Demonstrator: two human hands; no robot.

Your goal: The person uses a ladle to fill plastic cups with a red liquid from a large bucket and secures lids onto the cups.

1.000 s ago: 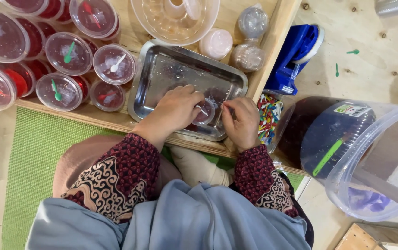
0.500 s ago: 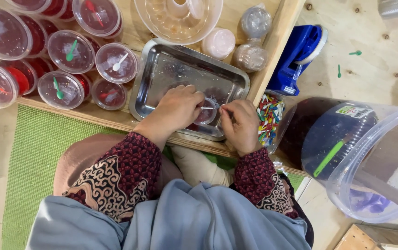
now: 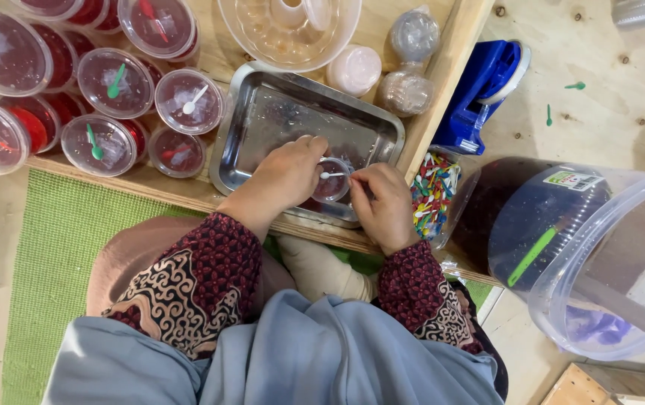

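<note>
A small clear lidded cup (image 3: 331, 180) with red contents sits in the metal tray (image 3: 277, 112) on a low wooden table. My left hand (image 3: 285, 176) grips the cup's left side. My right hand (image 3: 384, 202) presses at the cup's right rim, pinching the end of a small white spoon (image 3: 330, 175) that lies across the lid. Both wrists wear dark red patterned sleeves.
Several sealed red cups with spoons on their lids (image 3: 116, 82) crowd the table's left. A clear ring mould (image 3: 288, 26) and wrapped cups (image 3: 405, 90) stand behind the tray. A blue tape dispenser (image 3: 484, 90), a pile of coloured spoons (image 3: 431, 191) and a big clear bucket (image 3: 570, 247) lie to the right.
Both hands stay on the cup in the tray, with only slight finger shifts. The white spoon now shows across the lid.
</note>
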